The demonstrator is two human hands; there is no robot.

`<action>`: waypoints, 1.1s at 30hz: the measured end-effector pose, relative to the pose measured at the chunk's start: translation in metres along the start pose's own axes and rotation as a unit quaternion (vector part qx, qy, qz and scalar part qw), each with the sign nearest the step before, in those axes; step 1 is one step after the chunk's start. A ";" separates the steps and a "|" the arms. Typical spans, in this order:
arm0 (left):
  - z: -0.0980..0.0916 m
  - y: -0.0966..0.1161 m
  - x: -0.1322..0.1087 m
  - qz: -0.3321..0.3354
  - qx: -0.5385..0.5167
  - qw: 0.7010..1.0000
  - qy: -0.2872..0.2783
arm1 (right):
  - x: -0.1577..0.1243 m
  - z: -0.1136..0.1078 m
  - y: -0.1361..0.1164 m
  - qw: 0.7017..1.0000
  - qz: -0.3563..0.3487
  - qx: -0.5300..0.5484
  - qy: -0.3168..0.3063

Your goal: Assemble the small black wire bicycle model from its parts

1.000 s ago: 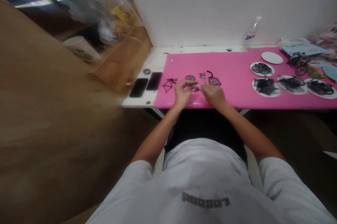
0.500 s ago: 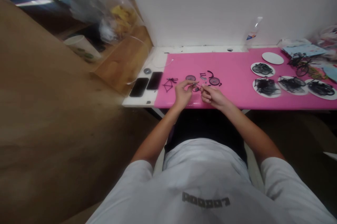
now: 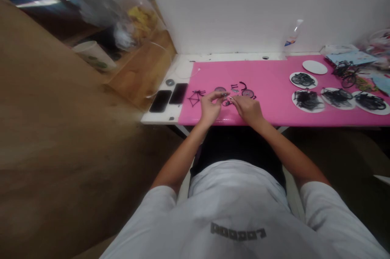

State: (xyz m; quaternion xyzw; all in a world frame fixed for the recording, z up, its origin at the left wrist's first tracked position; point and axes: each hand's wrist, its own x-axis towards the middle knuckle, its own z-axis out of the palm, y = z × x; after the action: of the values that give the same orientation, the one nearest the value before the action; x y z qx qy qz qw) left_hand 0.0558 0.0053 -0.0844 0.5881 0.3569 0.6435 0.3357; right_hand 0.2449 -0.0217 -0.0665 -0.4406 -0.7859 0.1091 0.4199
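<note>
My left hand (image 3: 211, 107) pinches a small dark part (image 3: 224, 95) too tiny to name. From the right, my right hand (image 3: 250, 109) is closed round a thin shiny metal rod (image 3: 229, 97), whose tip meets that part. Just beneath the fingers lies a small round dark piece (image 3: 226, 103) on the pink mat (image 3: 268, 76). A toy bicycle frame (image 3: 194, 99) rests left of my left hand. Behind my hands are two small spoked wheels, the left one (image 3: 219, 89) and the right one (image 3: 248, 93), partly covered, with a curved black piece (image 3: 243, 85) and short bars (image 3: 234, 87).
Two phones (image 3: 161, 101) (image 3: 178, 93) lie on the white table's left end. On the right, white plates (image 3: 315, 67) stand, several heaped with black parts. An assembled-looking small bicycle (image 3: 347, 74), packets (image 3: 353, 57) and a plastic bottle (image 3: 294, 33) are farther back.
My right hand has rolled over, its back now facing up, and covers part of the right wheel. The left hand has barely shifted, still pinching the small part.
</note>
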 end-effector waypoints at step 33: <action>-0.006 -0.003 0.006 -0.034 -0.025 0.999 -0.032 | -0.004 0.011 0.002 1.000 -0.017 0.013 0.005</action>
State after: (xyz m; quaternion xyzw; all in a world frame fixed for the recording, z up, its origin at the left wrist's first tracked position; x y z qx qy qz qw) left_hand 0.0497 0.0117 -0.0842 0.5876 0.3496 0.6209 0.3835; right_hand 0.2389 -0.0214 -0.0770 -0.4219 -0.7898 0.1104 0.4313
